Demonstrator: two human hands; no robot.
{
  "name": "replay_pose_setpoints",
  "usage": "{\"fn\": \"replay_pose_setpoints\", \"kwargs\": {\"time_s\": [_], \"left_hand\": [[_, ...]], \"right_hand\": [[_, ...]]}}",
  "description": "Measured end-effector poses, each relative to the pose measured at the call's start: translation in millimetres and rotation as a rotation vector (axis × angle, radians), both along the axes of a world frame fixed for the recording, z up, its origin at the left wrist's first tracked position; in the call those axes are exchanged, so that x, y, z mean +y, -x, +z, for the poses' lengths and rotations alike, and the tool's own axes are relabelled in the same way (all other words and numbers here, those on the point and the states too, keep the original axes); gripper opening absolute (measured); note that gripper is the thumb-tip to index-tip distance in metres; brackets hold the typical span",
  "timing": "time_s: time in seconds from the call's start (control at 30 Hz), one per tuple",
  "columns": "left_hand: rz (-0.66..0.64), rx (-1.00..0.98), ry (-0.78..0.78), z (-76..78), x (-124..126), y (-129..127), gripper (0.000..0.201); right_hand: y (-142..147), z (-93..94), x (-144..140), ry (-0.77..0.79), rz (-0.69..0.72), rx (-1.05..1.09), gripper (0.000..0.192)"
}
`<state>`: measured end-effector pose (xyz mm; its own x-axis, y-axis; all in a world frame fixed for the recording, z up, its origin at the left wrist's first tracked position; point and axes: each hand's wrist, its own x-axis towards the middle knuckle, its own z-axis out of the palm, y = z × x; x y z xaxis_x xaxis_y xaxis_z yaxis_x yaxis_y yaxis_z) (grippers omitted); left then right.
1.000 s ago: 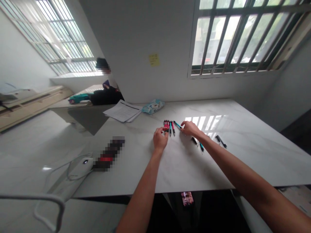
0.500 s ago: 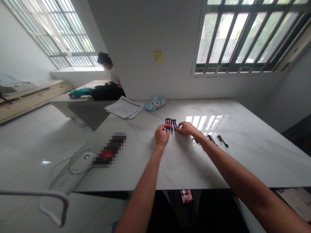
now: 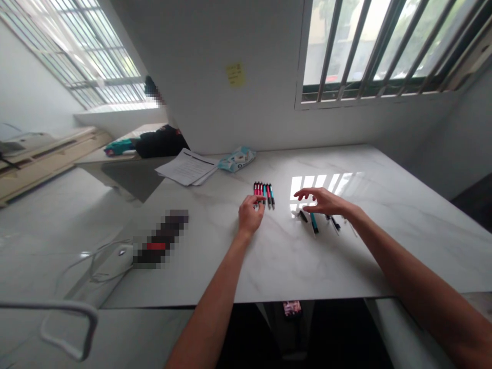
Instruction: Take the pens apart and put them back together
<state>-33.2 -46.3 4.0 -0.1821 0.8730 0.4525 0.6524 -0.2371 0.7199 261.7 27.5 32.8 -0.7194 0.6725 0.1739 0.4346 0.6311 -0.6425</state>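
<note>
A row of several red and teal pens (image 3: pixel 270 193) lies side by side on the white marbled table. My left hand (image 3: pixel 251 214) rests at the row's lower left, its curved fingers reaching over the lower ends of the pens, with a gap between thumb and forefinger. Whether its fingertips press on a pen is hard to see. My right hand (image 3: pixel 325 201) hovers open to the right of the row, thumb and fingers apart and nothing between them. Below it lie a short black pen part (image 3: pixel 303 216), a teal barrel (image 3: pixel 314 223) and black pen parts with thin refills (image 3: pixel 333 223), partly hidden by the hand.
Printed papers (image 3: pixel 187 167) and a blue-white packet (image 3: pixel 237 159) lie at the table's back left. A blurred dark and red object (image 3: pixel 161 241) sits on the left. Beneath the front edge shows a lit phone (image 3: pixel 292 308). A person (image 3: pixel 163 141) sits beyond the wall's edge.
My right hand has left the pen row and moved right, opening above the loose parts. The left hand stays by the row. The whole view has shifted slightly.
</note>
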Motion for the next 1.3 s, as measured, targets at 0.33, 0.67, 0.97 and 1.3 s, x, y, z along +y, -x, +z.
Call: {"fn": "replay_pose_setpoints", "kwargs": {"time_s": [0.33, 0.67, 0.97, 1.3], "left_hand": [[-0.037, -0.001, 0.006, -1.3, 1.7, -2.7, 0.026], [-0.048, 0.007, 0.015, -2.9, 2.4, -3.2, 0.027], [-0.098, -0.020, 0.001, 4.3, -2.5, -7.8, 0.020], [-0.482, -0.506, 0.286, 6.1, -10.6, -33.3, 0.047]], "right_hand": [[-5.5, 0.6, -20.8, -0.012, 0.096, -0.041, 0.066], [2.3, -11.3, -22.5, -0.077, 0.077, -0.123, 0.070], [4.5, -9.5, -20.0, -0.134, 0.016, -0.096, 0.057], [46.7, 1.7, -50.3, -0.329, 0.001, 0.253, 0.053]]}}
